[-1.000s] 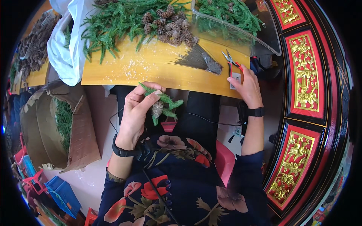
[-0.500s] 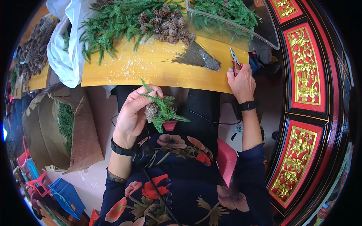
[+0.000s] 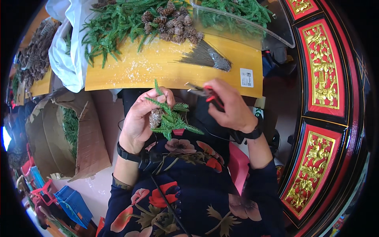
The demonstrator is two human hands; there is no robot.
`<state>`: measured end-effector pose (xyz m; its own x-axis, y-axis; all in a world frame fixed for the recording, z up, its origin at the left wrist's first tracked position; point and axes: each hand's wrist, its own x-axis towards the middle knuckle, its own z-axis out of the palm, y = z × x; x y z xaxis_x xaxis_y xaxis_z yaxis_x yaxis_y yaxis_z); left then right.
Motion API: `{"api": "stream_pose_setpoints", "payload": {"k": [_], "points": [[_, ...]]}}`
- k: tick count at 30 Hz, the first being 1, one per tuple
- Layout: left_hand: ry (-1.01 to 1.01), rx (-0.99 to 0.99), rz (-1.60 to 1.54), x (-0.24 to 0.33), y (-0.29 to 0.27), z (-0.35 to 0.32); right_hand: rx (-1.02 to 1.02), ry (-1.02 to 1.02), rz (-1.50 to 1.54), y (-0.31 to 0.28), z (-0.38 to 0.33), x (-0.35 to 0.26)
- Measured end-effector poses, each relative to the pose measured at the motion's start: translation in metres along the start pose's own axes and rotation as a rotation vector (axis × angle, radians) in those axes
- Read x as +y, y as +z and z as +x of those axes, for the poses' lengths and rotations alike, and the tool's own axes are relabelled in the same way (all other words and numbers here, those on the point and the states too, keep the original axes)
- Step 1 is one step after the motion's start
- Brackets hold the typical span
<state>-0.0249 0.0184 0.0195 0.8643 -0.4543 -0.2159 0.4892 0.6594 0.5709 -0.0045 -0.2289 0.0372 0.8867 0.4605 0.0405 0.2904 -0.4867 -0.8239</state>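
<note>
My left hand (image 3: 143,112) pinches a green artificial pine sprig (image 3: 172,117) just off the table's front edge, above my lap. A frosted pine cone (image 3: 156,117) sits against the sprig, beneath my fingers. My right hand (image 3: 231,104) is closed round red-and-black handled pliers (image 3: 213,98). Their jaws point left toward the sprig without touching it, and look slightly parted. On the table, a fan of thin brown wires (image 3: 205,57) lies beyond the pliers. Farther back are a heap of pine cones (image 3: 175,25) and many green sprigs (image 3: 118,27).
A clear plastic bin (image 3: 244,23) of greenery stands at the back right of the yellow table (image 3: 150,75). A white label (image 3: 246,78) lies near its right corner. White plastic bag (image 3: 67,51) and open cardboard box (image 3: 71,138) are at left; a carved red-and-gold panel (image 3: 325,71) borders the right.
My right hand has lifted the pliers off the table's right corner and brought them left toward the sprig, uncovering the white label. My left hand has barely moved.
</note>
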Motion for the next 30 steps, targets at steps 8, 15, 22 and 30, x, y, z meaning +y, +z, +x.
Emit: {"api": "stream_pose_setpoints", "payload": {"k": [8, 15, 22, 30], "points": [[0.007, 0.026, -0.101, 0.001, 0.009, -0.005, -0.058, -0.311, -0.108, 0.012, 0.023, -0.004], [-0.007, 0.040, -0.084, 0.001, 0.006, -0.005, -0.048, -0.339, -0.146, 0.009, 0.026, -0.006], [0.026, 0.004, -0.132, 0.000, 0.003, -0.002, -0.074, -0.307, -0.130, 0.007, 0.026, -0.003], [0.263, 0.367, 0.419, 0.002, 0.020, -0.003, -0.208, -0.096, -0.051, 0.003, 0.023, -0.013]]}}
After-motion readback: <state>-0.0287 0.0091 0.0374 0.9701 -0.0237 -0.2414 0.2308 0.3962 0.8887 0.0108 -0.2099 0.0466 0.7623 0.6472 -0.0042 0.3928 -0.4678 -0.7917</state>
